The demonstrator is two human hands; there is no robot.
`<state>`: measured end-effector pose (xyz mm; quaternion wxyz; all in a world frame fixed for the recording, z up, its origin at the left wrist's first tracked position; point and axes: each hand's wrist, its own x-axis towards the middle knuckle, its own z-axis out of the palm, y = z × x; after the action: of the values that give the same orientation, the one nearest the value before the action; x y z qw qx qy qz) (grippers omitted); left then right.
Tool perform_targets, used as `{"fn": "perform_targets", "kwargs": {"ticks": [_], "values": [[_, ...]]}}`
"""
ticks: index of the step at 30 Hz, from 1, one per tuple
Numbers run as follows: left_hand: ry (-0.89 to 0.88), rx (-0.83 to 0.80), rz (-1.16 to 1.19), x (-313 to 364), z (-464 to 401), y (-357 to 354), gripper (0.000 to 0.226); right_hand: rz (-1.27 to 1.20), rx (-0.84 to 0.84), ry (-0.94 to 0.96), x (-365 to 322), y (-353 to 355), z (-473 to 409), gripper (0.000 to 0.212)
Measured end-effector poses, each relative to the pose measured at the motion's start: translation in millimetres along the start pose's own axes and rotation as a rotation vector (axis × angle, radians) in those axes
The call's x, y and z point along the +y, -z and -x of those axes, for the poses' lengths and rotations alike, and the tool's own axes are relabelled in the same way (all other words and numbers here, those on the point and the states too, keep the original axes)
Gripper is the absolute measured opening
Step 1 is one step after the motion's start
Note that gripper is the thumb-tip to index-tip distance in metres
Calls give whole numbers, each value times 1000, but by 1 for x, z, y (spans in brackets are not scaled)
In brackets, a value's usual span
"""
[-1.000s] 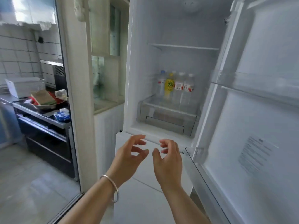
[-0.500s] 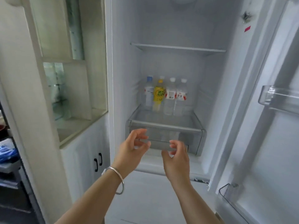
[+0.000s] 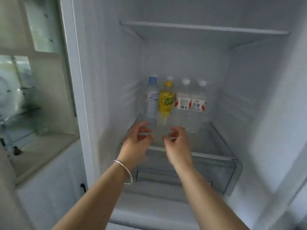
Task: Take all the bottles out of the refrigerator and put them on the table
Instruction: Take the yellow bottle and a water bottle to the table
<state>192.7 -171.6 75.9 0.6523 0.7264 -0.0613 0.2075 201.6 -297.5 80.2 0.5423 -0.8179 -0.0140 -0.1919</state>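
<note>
Several bottles stand in a row at the back of the open refrigerator's lower glass shelf (image 3: pixel 214 135). From the left there is a clear bottle with a blue cap (image 3: pixel 152 98), a yellow-labelled bottle (image 3: pixel 166 102), and two clear bottles with red-and-white labels (image 3: pixel 182 102) (image 3: pixel 198 103). Another white cap shows behind the yellow one. My left hand (image 3: pixel 136 141), with a silver bangle on its wrist, reaches over the shelf's front edge, fingers loosely curled and holding nothing. My right hand (image 3: pixel 178 143) is beside it, also empty, just short of the bottles.
An upper glass shelf (image 3: pixel 204 28) spans the refrigerator above the bottles. A clear drawer (image 3: pixel 216 173) sits under the bottle shelf. A cabinet with glass-fronted niches (image 3: pixel 25 97) stands to the left, with lower doors (image 3: pixel 54 196).
I have moved closer to the refrigerator. Both hands have reached forward and up from in front of the drawer to over the bottle shelf's front edge.
</note>
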Motion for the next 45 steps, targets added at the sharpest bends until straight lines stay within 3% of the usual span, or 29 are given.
{"fn": "perform_targets", "kwargs": {"ticks": [11,16,20,28,35,38,40,45], "values": [[73,103,34,-30,-110,-37,33,-51,-28,-55,24,-32,-100,53],[3,180,-229,-44,-145,-47,67,-112,-22,-4,19,-44,-123,48],[2,213,-198,-51,-165,-53,80,-61,18,18,23,-62,-139,64],[62,189,-72,-62,-203,-55,73,-65,144,23,28,-84,-167,81],[21,162,-158,-73,-226,-58,24,-54,304,3,37,-105,-185,83],[26,142,-188,-73,-230,-53,32,-74,335,-19,35,-110,-191,80],[42,211,-147,-71,-225,-50,26,-98,330,-3,34,-111,-190,75],[27,371,-65,-57,-196,-46,34,-181,335,29,21,-98,-169,69]]}}
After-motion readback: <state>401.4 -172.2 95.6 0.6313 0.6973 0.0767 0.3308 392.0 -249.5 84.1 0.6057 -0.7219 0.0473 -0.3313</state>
